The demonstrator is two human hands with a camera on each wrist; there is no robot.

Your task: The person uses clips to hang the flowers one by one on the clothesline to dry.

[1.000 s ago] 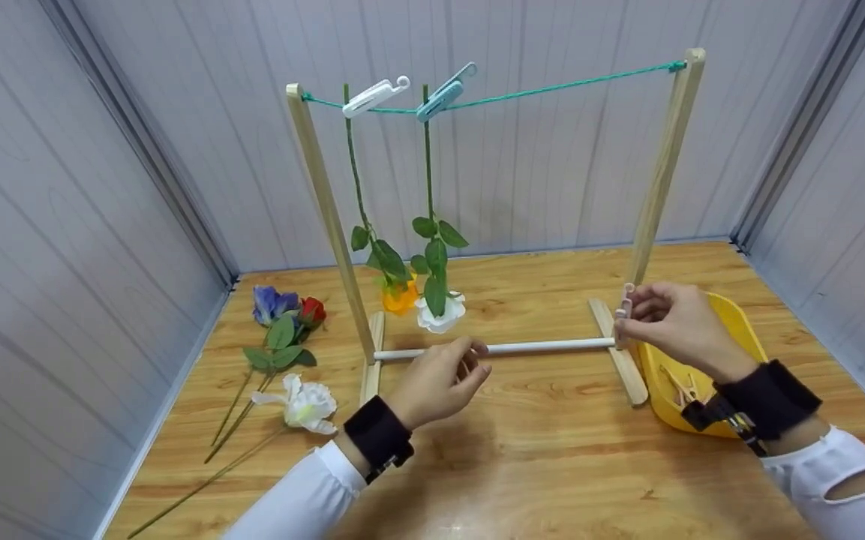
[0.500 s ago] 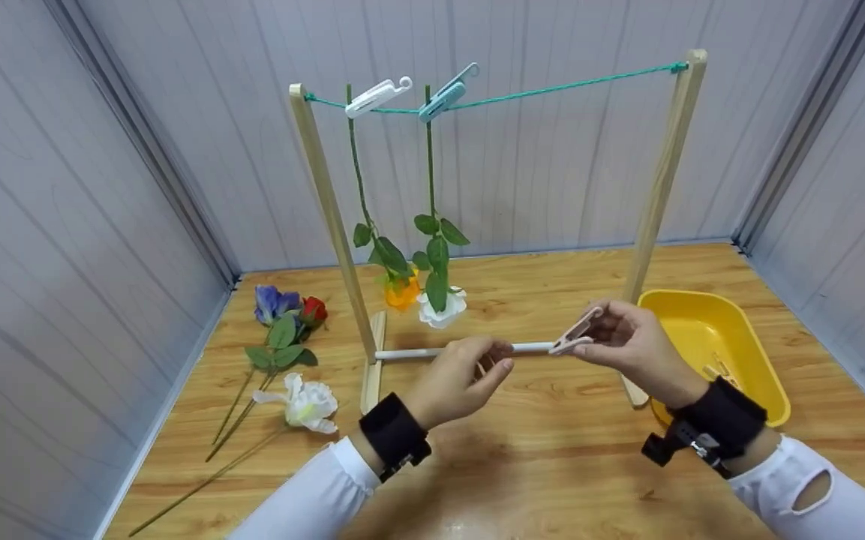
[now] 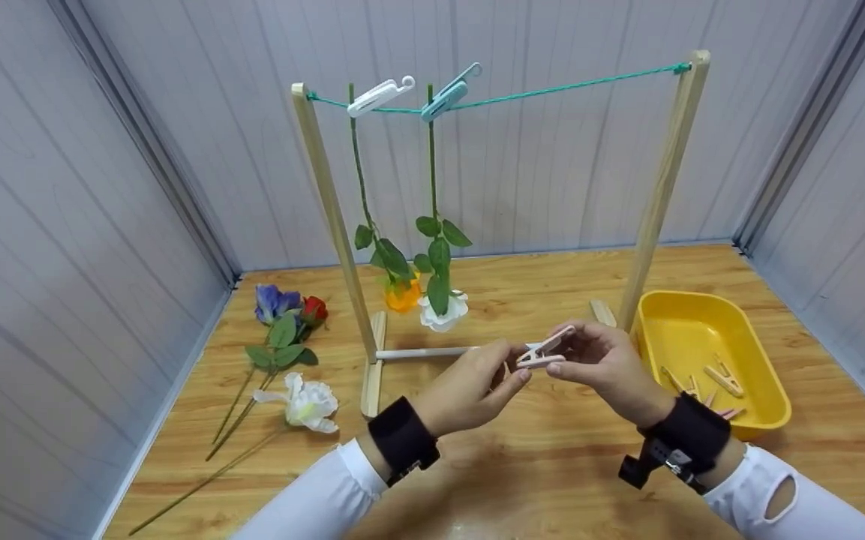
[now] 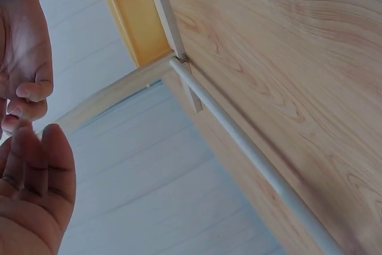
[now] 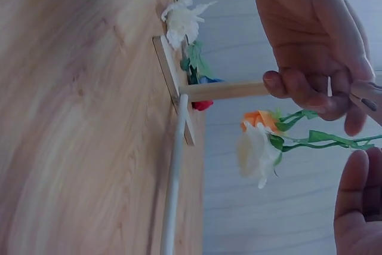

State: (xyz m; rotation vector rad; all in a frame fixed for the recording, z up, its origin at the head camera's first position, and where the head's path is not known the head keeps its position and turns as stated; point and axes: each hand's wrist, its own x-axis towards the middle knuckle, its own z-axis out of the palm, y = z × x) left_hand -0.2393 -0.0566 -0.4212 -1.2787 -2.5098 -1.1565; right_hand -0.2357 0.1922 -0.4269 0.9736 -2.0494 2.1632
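My right hand (image 3: 612,371) holds a pale pink clothespin (image 3: 545,356) by its handle end, between thumb and fingers. The clothespin's other end meets my left hand (image 3: 470,386), whose thumb and index finger pinch its tip. In the right wrist view the clothespin (image 5: 368,97) shows at the right edge, partly cut off, between the two hands. Behind them, a green line (image 3: 563,88) runs between two wooden posts. A white clothespin (image 3: 381,97) and a blue one (image 3: 445,101) hold an orange flower (image 3: 402,295) and a white rose (image 3: 443,311) upside down from it.
A yellow basin (image 3: 758,367) with several clothespins stands at the right. On the left of the table lie a purple flower (image 3: 274,304), a red rose (image 3: 315,309) and a white flower (image 3: 308,403). A white bar (image 3: 421,353) joins the wooden feet of the stand.
My right hand has moved left from the basin with the pink clothespin, turning it level. The left hand has shifted slightly right, and its fingers now meet the clothespin's tip.
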